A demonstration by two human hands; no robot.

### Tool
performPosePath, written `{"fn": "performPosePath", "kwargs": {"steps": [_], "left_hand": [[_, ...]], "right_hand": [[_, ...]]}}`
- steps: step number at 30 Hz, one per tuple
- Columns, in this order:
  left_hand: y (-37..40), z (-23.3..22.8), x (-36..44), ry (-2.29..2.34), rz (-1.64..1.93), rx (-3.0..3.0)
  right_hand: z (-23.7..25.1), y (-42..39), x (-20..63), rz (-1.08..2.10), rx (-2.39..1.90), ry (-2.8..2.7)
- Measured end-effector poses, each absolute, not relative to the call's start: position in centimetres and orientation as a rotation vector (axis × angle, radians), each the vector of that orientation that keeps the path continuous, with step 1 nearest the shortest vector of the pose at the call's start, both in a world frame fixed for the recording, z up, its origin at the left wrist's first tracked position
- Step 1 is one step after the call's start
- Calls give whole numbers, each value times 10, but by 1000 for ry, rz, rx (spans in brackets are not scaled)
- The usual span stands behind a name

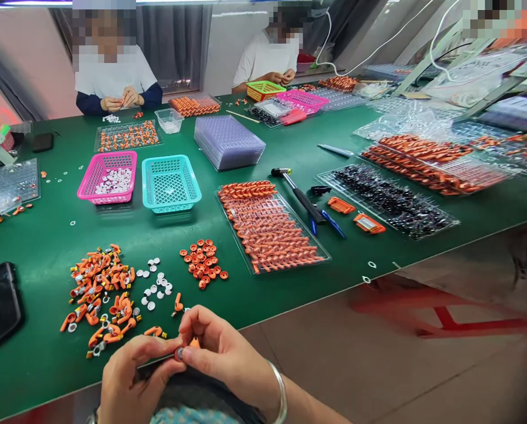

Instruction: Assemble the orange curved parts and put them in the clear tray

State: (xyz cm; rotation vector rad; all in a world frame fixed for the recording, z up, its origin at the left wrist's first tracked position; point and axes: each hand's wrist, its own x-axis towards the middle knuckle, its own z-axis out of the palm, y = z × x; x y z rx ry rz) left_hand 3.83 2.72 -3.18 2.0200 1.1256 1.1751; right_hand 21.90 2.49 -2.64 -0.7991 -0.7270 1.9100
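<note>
Your left hand (131, 377) and right hand (228, 353) meet at the near table edge, fingertips pinched together on a small orange part (184, 351). Beyond them the green table (51, 241) runs wide, bare between the orange pile (99, 294), washers (155, 285) and caps (202, 262). Bare floor lies on your right.

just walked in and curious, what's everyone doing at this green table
A person wearing the camera pinches a small orange part between the left hand and the right hand, at the near edge of the green table. Loose orange pieces, white discs and orange rings lie in heaps just ahead. A clear tray holds rows of orange parts. Two people across the table handle small pieces too, near pink and teal baskets.
</note>
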Motion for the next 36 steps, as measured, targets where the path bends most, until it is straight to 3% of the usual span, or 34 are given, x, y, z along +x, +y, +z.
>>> {"fn": "performPosePath", "kwargs": {"steps": [8, 14, 29, 36], "left_hand": [[38, 5, 50, 798, 1175, 2338], [35, -7, 45, 897, 1180, 2217], [38, -8, 42, 829, 1086, 2061], [34, -4, 44, 790, 1179, 2177]], "right_hand": [[-39, 25, 212, 1997, -691, -584], [-49, 19, 206, 1979, -620, -453], [-54, 9, 214, 1539, -727, -1014], [-53, 4, 207, 1717, -648, -708]]}}
